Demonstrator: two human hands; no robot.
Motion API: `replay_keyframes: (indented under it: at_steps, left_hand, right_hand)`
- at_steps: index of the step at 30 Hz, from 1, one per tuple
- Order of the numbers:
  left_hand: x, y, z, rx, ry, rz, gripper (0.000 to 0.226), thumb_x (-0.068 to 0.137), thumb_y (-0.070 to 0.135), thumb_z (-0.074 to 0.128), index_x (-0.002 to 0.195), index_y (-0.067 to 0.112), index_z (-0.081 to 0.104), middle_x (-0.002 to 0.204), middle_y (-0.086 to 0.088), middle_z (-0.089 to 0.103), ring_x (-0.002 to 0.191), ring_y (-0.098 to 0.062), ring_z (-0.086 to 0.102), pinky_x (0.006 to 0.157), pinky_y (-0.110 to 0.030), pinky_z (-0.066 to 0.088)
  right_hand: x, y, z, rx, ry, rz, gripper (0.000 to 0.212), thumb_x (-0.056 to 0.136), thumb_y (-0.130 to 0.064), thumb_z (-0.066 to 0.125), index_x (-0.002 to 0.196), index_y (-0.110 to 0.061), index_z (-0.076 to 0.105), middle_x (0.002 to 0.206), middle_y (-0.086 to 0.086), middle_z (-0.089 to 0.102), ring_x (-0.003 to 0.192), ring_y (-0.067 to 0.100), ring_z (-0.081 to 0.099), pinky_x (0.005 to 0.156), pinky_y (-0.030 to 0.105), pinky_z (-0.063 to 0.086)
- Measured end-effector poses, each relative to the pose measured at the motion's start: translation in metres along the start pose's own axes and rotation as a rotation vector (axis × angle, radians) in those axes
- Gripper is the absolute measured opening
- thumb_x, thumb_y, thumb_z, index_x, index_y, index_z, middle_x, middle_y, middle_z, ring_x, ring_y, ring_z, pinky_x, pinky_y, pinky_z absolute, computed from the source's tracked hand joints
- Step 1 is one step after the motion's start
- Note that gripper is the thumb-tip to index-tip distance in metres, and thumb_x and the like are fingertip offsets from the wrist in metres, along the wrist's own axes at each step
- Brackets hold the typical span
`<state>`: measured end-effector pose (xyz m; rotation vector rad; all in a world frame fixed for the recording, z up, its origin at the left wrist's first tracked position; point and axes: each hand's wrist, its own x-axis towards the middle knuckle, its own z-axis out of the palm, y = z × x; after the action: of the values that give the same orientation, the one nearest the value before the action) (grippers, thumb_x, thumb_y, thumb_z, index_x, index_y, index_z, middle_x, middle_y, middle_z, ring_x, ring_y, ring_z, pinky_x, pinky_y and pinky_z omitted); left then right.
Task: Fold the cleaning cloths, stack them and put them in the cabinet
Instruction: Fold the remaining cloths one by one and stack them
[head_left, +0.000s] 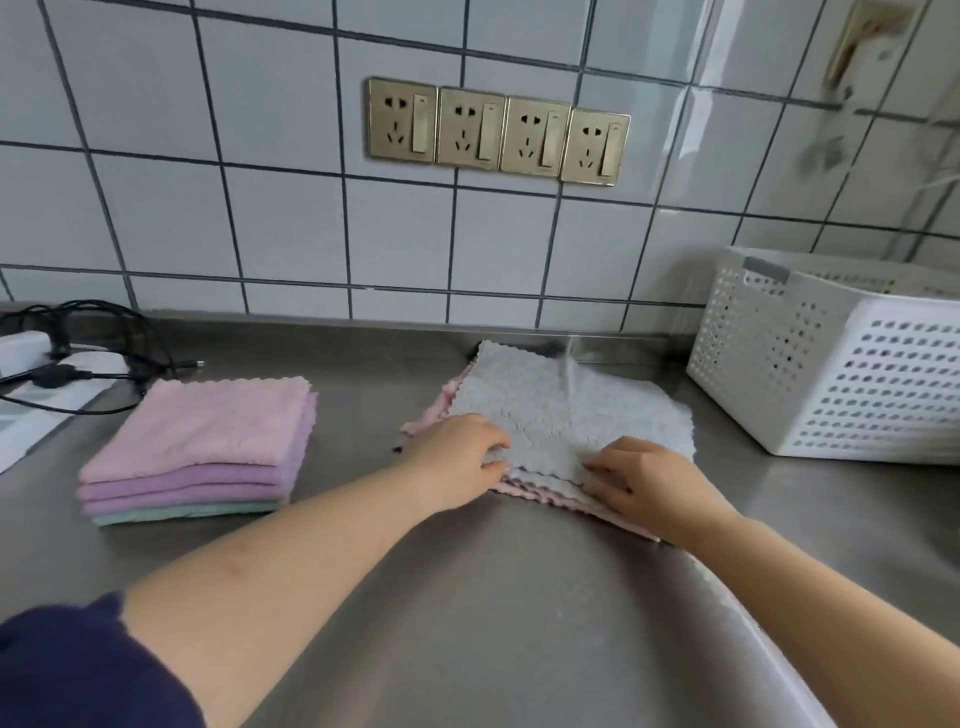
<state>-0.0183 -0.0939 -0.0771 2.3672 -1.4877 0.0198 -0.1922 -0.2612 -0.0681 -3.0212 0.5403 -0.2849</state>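
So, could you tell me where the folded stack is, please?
In the head view, the folded stack sits on the counter's left side, beside black cables.

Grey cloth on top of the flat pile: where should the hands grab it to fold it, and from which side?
Take the grey cloth by its near scalloped edge, one corner per hand, coming from the person's side. It lies flat on the pink cloths, and the left hand and right hand already rest on that edge.
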Motion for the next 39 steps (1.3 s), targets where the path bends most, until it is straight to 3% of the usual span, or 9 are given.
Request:
replay_keyframes:
  at_steps: [5,8,12,15,20,24,28,33,39]
  left_hand:
    - [0.010,0.012,0.005,0.222,-0.005,0.025,0.031,0.092,0.043,0.043,0.103,0.023,0.064,0.106,0.004,0.061,0.100,-0.017,0.058,0.095,-0.041,0.044]
    - [0.020,0.009,0.005,0.261,0.015,0.027,0.026,0.095,0.029,0.038,0.090,0.017,0.060,0.094,-0.001,0.060,0.088,-0.022,0.058,0.095,-0.044,0.043]
    - [0.020,-0.002,0.007,0.239,0.053,0.025,0.023,0.093,0.020,0.045,0.099,0.018,0.067,0.098,-0.002,0.058,0.097,-0.023,0.056,0.096,-0.039,0.042]
    - [0.015,-0.016,0.003,0.171,0.073,-0.051,0.029,0.088,0.005,0.048,0.106,0.018,0.068,0.108,-0.003,0.061,0.105,-0.027,0.055,0.084,-0.039,0.047]
    - [0.003,-0.007,-0.025,0.020,0.235,-0.112,0.031,0.093,0.005,0.045,0.114,0.015,0.066,0.122,-0.005,0.063,0.114,-0.028,0.055,0.084,-0.032,0.044]
    - [-0.021,0.004,-0.053,0.038,0.327,0.000,0.033,0.093,0.005,0.042,0.118,0.014,0.062,0.112,-0.005,0.063,0.102,-0.026,0.058,0.076,-0.032,0.042]
    - [-0.063,-0.003,-0.064,0.032,0.173,0.092,0.033,0.091,0.017,0.037,0.108,0.014,0.064,0.097,0.000,0.061,0.094,-0.023,0.056,0.076,-0.033,0.044]
    - [-0.127,0.003,-0.069,-0.008,0.073,0.059,0.015,0.095,0.015,0.044,0.083,0.018,0.052,0.078,0.011,0.046,0.082,-0.013,0.050,0.073,-0.025,0.038]
    - [-0.180,0.010,-0.066,-0.129,0.038,0.001,0.019,0.095,0.024,0.047,0.092,0.012,0.062,0.086,0.001,0.062,0.081,-0.014,0.056,0.070,-0.024,0.040]
  right_hand:
    - [0.005,0.008,0.008,-0.063,0.083,-0.073,0.028,0.097,-0.031,0.048,0.112,-0.018,0.067,0.106,0.001,0.067,0.098,0.024,0.063,0.080,0.035,0.051]
    - [0.010,0.010,0.012,-0.055,0.120,0.006,0.025,0.096,-0.018,0.044,0.109,-0.015,0.065,0.101,0.006,0.065,0.093,0.029,0.062,0.075,0.036,0.049]
    - [0.008,0.016,0.017,0.008,0.171,0.074,0.027,0.094,-0.014,0.047,0.110,-0.016,0.068,0.112,0.004,0.060,0.097,0.026,0.061,0.075,0.030,0.049]
    - [-0.001,0.022,0.017,0.026,0.194,0.106,0.027,0.095,-0.020,0.046,0.111,-0.021,0.068,0.114,-0.002,0.061,0.106,0.022,0.056,0.078,0.032,0.050]
    - [-0.021,0.020,-0.004,0.071,0.319,0.221,0.021,0.097,-0.023,0.046,0.108,-0.018,0.063,0.099,0.001,0.067,0.096,0.026,0.059,0.071,0.033,0.044]
    - [-0.040,0.006,-0.034,0.155,0.457,0.144,0.015,0.096,-0.020,0.049,0.101,-0.014,0.062,0.081,0.002,0.063,0.083,0.028,0.057,0.065,0.036,0.044]
    - [-0.067,-0.007,-0.042,0.196,0.328,0.075,0.016,0.096,-0.025,0.052,0.105,-0.019,0.062,0.086,-0.003,0.069,0.082,0.021,0.061,0.068,0.030,0.044]
    - [-0.105,-0.034,-0.040,0.242,0.162,0.070,0.010,0.095,-0.027,0.052,0.098,-0.024,0.061,0.076,-0.012,0.061,0.071,0.011,0.053,0.061,0.014,0.038]
    - [-0.142,-0.065,-0.048,0.317,0.039,0.072,0.024,0.094,-0.025,0.052,0.072,-0.034,0.053,0.060,-0.012,0.052,0.052,0.001,0.047,0.049,0.011,0.037]
